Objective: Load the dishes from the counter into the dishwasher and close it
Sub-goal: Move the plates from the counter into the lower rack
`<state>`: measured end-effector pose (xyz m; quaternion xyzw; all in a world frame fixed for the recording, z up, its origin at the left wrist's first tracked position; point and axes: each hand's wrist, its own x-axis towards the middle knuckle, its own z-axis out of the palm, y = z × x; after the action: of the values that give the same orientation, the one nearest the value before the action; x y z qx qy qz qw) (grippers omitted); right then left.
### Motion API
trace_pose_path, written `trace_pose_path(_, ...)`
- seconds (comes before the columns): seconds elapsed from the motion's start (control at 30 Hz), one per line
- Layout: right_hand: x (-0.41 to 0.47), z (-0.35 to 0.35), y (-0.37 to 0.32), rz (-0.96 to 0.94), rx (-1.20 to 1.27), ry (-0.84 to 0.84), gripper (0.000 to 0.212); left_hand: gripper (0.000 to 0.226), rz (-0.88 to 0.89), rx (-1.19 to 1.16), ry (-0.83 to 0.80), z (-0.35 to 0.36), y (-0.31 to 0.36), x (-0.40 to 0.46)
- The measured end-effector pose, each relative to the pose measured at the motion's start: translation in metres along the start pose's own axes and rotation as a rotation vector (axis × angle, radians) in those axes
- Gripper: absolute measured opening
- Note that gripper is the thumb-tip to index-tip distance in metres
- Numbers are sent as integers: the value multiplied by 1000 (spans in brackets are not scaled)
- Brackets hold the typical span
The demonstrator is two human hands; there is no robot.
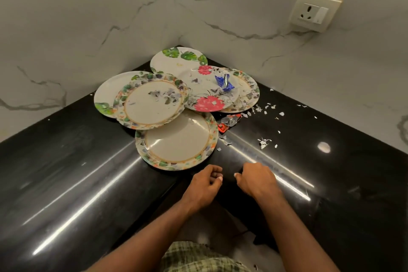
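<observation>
counter (66,172): glossy black | wall (88,17): white, grey-veined | nearest plate (176,141): cream, multicoloured floral rim

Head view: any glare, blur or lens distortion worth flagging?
Head view: bright streaks of glare run across the black counter; wide-angle bending curves the counter edges and tilts the wall socket; plates and both hands look reasonably sharp.
</observation>
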<state>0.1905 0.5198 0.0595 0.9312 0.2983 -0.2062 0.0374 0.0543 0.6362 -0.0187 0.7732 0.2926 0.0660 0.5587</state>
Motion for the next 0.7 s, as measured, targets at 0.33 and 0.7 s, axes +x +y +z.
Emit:
trace_pose_path(0.33,33,-9,-29,-27,-120,-156,54,20,-89,-256,156,-12,14,17)
trace_pose_path(0.7,35,-7,-27,-63,-166,-146,50,49,-365,-1232,621,-107,40,74)
